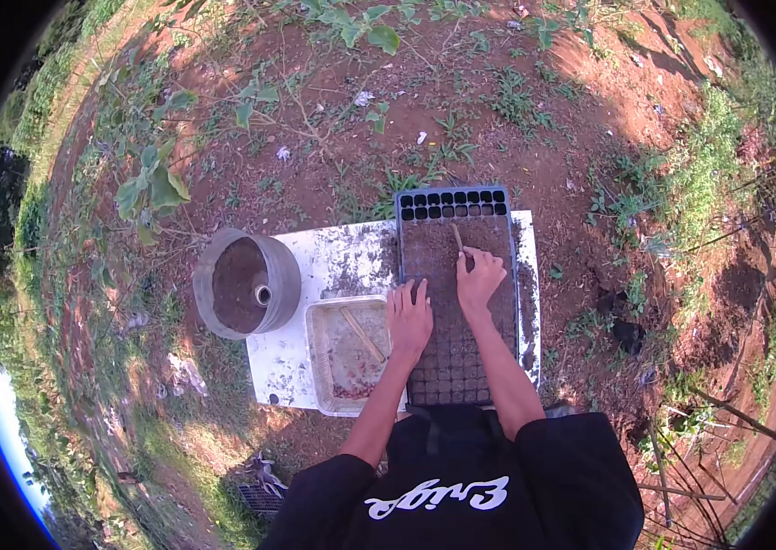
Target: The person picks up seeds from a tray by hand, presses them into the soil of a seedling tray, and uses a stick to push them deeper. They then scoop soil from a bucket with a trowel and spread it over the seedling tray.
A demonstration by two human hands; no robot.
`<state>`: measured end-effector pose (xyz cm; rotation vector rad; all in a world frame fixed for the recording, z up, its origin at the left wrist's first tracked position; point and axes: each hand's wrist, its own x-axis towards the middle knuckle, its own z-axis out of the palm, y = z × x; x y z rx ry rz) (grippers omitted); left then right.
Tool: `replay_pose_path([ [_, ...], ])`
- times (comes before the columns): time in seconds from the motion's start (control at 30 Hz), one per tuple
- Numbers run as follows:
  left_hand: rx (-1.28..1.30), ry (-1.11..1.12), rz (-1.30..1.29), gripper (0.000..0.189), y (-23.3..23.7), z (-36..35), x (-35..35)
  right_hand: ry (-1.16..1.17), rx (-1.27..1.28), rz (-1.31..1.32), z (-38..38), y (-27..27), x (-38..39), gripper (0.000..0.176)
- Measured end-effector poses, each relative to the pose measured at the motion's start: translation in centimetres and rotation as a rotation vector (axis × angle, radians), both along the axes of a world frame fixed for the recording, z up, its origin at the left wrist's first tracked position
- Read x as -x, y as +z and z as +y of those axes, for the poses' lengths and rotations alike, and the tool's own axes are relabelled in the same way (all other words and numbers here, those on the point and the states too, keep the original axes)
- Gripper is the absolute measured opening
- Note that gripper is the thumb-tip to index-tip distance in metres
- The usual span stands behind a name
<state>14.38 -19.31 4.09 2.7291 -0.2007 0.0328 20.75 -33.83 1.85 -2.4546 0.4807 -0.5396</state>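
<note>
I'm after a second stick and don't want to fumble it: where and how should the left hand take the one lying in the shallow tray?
Probably best by its middle, pinched across its narrow width from above. The stick lies slanting inside the shallow tray, whose raised walls would hinder a low sideways approach from the left hand.

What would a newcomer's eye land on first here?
Probably the long dark seed tray at centre, mostly soil-filled, with open black cells at its far end. Next, the right hand holding a thin stick over it. At the left, a round grey tub with soil inside also stands out.
</note>
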Motion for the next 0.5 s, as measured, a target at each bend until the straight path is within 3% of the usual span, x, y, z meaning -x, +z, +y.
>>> replay_pose_path([
  [0.23,-0.078,0.029,0.030,0.059,-2.8,0.3,-8.0,-0.001,0.050,0.052,3.4,-1.1,-2.2,0.014],
  [0.5,-0.022,0.008,0.110,0.061,-4.0,0.7,-9.1,0.018,-0.042,0.069,5.8,-1.0,-2.6,0.013],
])
